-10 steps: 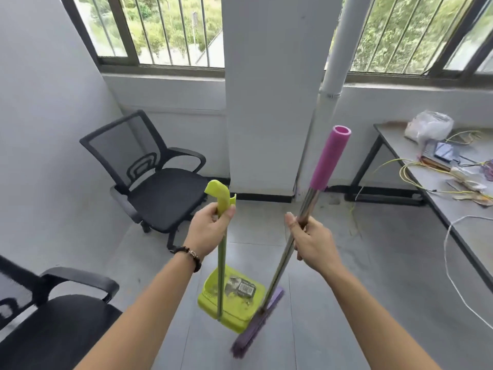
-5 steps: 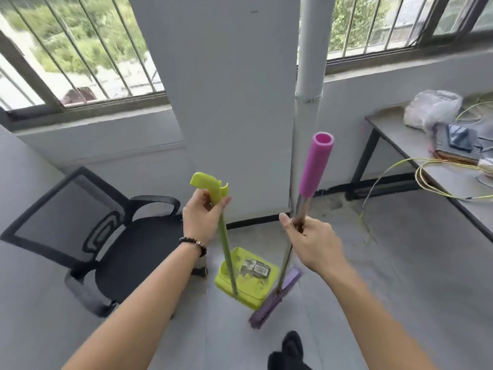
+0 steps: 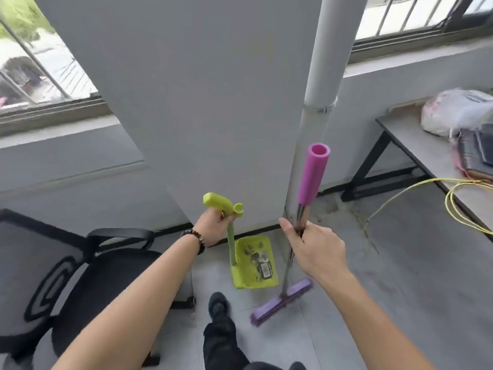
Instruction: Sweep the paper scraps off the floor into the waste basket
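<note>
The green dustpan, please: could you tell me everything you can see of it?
The dustpan looks like lime-green plastic: a tray with a toothed edge on a long stem that ends in a bent grip with a clip. The left hand holds the stem just under the grip. The tray holds paper scraps and sits low near the pillar's foot; whether it touches the floor is unclear.

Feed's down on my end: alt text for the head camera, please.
The left hand grips the green dustpan by its handle and the right hand grips the purple broom on its metal shaft, below the pink grip, both upright before a grey pillar. Paper scraps lie in the dustpan. A black office chair stands at left, a table at right.
</note>
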